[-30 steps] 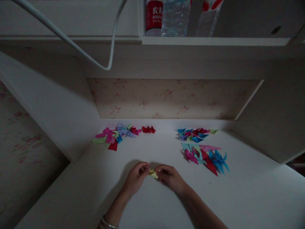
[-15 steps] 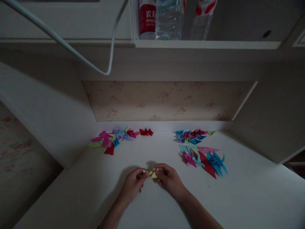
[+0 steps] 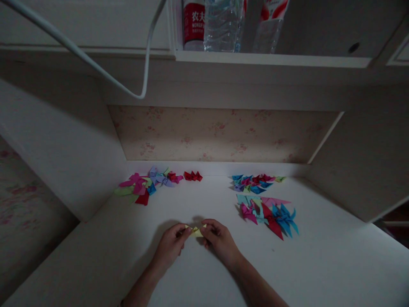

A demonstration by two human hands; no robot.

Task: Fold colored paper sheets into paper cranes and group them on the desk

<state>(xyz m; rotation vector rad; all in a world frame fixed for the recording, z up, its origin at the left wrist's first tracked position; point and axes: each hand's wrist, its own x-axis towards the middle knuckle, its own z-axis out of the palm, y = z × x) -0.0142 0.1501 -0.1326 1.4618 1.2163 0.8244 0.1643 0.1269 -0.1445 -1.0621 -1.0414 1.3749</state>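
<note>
A small piece of folded yellow paper [image 3: 196,232] is stretched between my two hands, just over the white desk [image 3: 204,273]. My left hand [image 3: 171,244] pinches its left end between thumb and fingers. At the other end, my right hand [image 3: 221,239] grips the paper the same way. A raised fold shows in the paper's middle, while both ends are partly covered by my fingertips.
Colourful folded papers [image 3: 138,184] lie at the back left, beside a red folded paper [image 3: 193,175]. More sit at the back right, including a blue paper flower [image 3: 285,219]. Overhead are a shelf with plastic bottles [image 3: 223,27] and a hanging white cable [image 3: 145,72].
The whole view has shifted slightly, so everything sits a little further left. Both hands keep hold of the yellow paper, whose middle looks a bit flatter and more spread.
</note>
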